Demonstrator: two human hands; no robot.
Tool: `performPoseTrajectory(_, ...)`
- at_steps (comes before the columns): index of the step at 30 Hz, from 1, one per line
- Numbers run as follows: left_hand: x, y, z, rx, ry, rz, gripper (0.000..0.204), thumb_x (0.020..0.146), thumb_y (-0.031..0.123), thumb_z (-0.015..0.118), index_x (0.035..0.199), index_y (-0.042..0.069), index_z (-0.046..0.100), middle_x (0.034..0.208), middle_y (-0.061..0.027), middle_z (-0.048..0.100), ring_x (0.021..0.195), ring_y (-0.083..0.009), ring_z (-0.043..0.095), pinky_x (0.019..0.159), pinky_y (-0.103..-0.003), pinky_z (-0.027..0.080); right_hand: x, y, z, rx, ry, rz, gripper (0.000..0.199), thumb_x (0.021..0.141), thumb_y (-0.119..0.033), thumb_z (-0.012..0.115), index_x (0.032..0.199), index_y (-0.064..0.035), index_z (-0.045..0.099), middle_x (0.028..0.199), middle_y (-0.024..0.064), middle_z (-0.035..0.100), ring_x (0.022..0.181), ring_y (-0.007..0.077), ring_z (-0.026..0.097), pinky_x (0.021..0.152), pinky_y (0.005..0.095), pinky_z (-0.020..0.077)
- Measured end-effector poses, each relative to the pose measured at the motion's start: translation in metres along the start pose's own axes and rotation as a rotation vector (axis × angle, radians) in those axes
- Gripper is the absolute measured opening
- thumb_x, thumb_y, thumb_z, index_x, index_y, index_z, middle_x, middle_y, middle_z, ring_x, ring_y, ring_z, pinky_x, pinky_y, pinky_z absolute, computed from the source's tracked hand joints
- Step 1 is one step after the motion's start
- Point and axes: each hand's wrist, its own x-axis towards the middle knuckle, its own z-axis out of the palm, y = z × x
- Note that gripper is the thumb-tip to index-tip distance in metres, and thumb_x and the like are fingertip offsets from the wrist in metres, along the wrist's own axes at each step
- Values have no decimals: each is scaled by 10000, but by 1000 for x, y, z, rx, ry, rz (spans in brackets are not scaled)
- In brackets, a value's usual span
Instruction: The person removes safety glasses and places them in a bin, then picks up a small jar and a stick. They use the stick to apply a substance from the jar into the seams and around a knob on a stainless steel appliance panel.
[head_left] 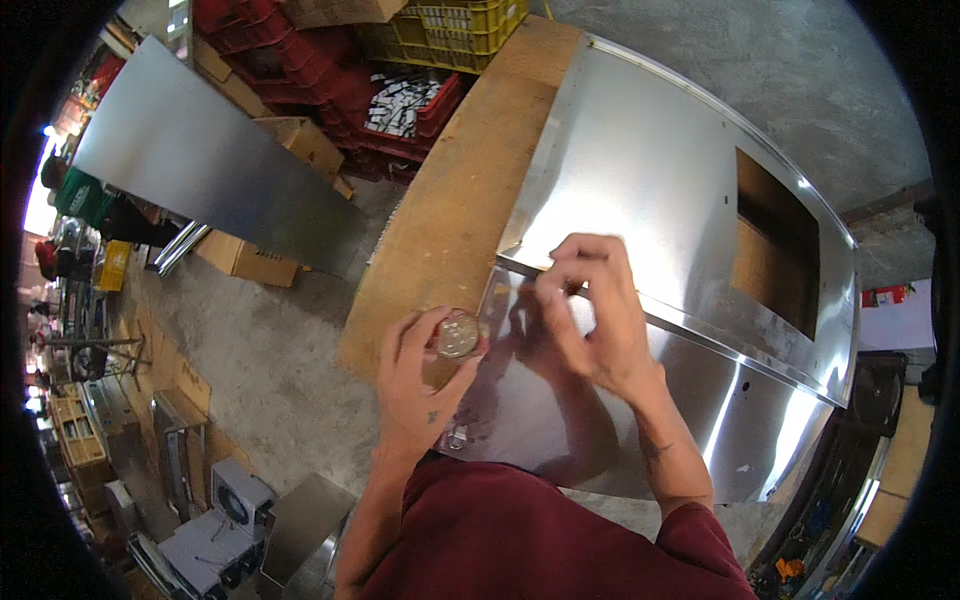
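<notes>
Fingers of the left hand (412, 388) were wrapped around a small jar (458, 337), just left of the frame's centre, presumably to keep it steady. Its round end faced the camera, so I judged its long axis ran toward the viewer. The right hand's (612, 322) fingers curled near the metal panel's (640, 140) seam (740, 357), which sloped toward lower right; whether they pinched anything, I could not tell.
</notes>
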Motion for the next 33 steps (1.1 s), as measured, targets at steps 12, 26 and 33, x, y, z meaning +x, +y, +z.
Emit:
performPoseTrajectory(12, -11, -3, -8, 14, -3, -45, 624, 919, 42, 946, 1486, 32, 683, 1400, -139, 638, 1216, -268, 700, 958, -392, 601, 41, 120, -11, 70, -15, 248, 160, 1187, -136, 628, 1197, 22, 610, 1190, 174, 616, 1051, 276, 704, 965, 422, 595)
performPoseTrajectory(26, -23, -14, -10, -13, -3, -118, 623, 952, 72, 940, 1511, 29, 669, 1330, -126, 633, 1149, -223, 706, 924, -357, 597, 36, 124, 5, 27, -58, 190, 197, 1172, -173, 661, 1180, 23, 642, 1138, 165, 622, 972, 281, 653, 882, 418, 562)
performPoseTrajectory(33, -23, -16, -6, -64, 5, -133, 616, 926, 56, 956, 1483, 27, 695, 1387, -143, 657, 1149, -245, 735, 900, -358, 637, 35, 125, 3, 3, -91, 166, 195, 1170, -168, 664, 1181, 25, 638, 1156, 170, 624, 976, 294, 652, 884, 433, 566)
